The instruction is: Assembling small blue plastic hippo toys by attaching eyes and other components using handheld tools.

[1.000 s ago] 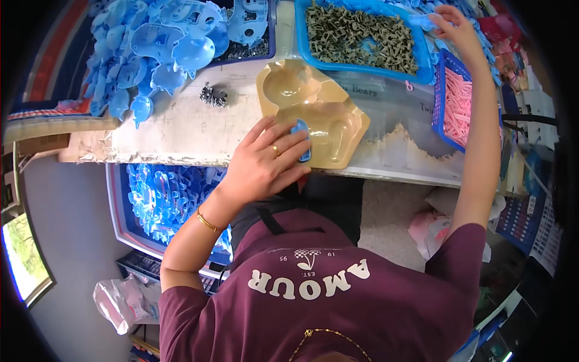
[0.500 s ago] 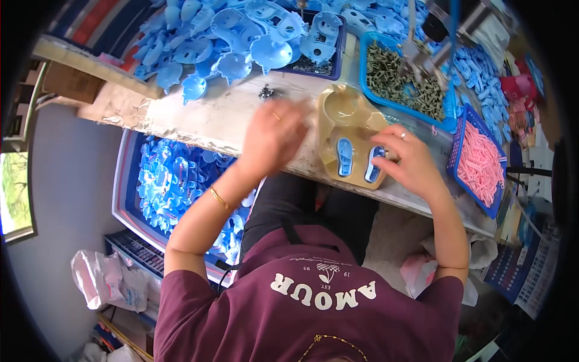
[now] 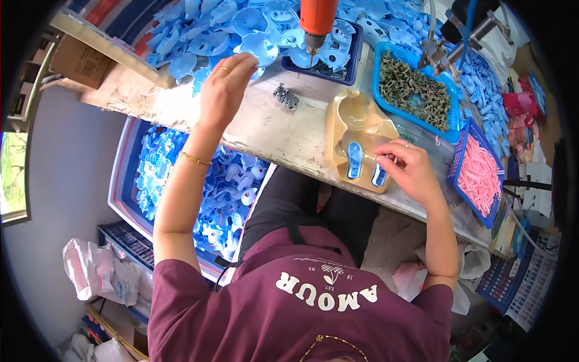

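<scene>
My left hand [image 3: 222,93] reaches to the far left, its bent fingers closed at the edge of a rounded blue plastic shell [image 3: 258,48] on the pile. In front of me a tan moulded holder [image 3: 360,119] lies on the table. Two narrow blue plastic pieces sit in its near slots, a left piece [image 3: 354,159] and a right piece [image 3: 379,175]. My right hand [image 3: 411,172] is over the right piece, thumb and fingertips pinched together at its upper end. Whatever is between those fingertips is too small to tell.
An orange power screwdriver [image 3: 318,21] hangs point down over a dark blue tray [image 3: 357,57]. Loose screws [image 3: 285,96] lie nearby. Farther right stand a blue basket of grey-green parts [image 3: 413,90] and one of pink strips [image 3: 479,175]. A bin of blue parts [image 3: 163,163] stands left, below the table.
My left hand has swung left and away from me, from beside the holder to the blue shells. The right hand stays at the right piece, fingers now closer together. The screwdriver has come into view.
</scene>
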A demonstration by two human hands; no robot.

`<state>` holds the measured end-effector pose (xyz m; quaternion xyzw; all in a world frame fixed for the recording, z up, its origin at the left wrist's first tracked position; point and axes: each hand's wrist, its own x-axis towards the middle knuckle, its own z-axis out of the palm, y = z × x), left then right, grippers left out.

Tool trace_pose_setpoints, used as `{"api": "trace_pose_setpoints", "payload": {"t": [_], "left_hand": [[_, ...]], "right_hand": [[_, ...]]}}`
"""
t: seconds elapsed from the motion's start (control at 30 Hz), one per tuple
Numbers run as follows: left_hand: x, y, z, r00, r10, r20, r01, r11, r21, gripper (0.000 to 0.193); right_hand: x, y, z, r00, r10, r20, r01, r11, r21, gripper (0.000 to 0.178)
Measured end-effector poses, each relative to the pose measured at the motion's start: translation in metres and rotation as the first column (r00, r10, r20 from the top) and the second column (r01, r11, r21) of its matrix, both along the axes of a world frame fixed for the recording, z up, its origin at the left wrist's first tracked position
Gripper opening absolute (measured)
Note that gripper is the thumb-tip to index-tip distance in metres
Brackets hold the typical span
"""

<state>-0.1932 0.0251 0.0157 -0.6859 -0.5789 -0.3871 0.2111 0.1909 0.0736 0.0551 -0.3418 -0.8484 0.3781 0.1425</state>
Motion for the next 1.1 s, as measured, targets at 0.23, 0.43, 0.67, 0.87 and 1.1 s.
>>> {"api": "trace_pose_setpoints", "payload": {"t": [0.23, 0.43, 0.67, 0.87, 1.1], "left_hand": [[-0.029, -0.013, 0.01, 0.999, -0.023, -0.044, 0.023, 1.0, -0.019, 0.018], [-0.027, -0.069, 0.023, 0.996, -0.076, -0.051, 0.065, 0.979, -0.191, 0.022], [0.022, -0.091, 0.037, 0.915, -0.382, 0.134, 0.404, 0.844, -0.354, 0.025], [0.055, -0.085, 0.013, 0.782, -0.38, 0.494, 0.543, 0.805, -0.241, 0.049], [0.126, -0.087, 0.002, -0.222, 0.107, 0.969, 0.782, 0.614, 0.111, 0.085]], "right_hand": [[-0.016, 0.001, 0.0, 0.996, 0.086, -0.013, -0.086, 0.996, 0.039, 0.014], [-0.025, -0.009, 0.006, 0.994, 0.105, -0.028, -0.103, 0.993, 0.056, 0.012], [-0.075, -0.012, 0.032, 0.956, 0.273, -0.11, -0.135, 0.739, 0.66, 0.037], [-0.055, -0.021, 0.024, 0.94, 0.341, 0.002, -0.229, 0.625, 0.746, 0.041], [-0.041, -0.054, 0.018, 0.97, 0.238, 0.053, -0.194, 0.623, 0.758, 0.04]]}}
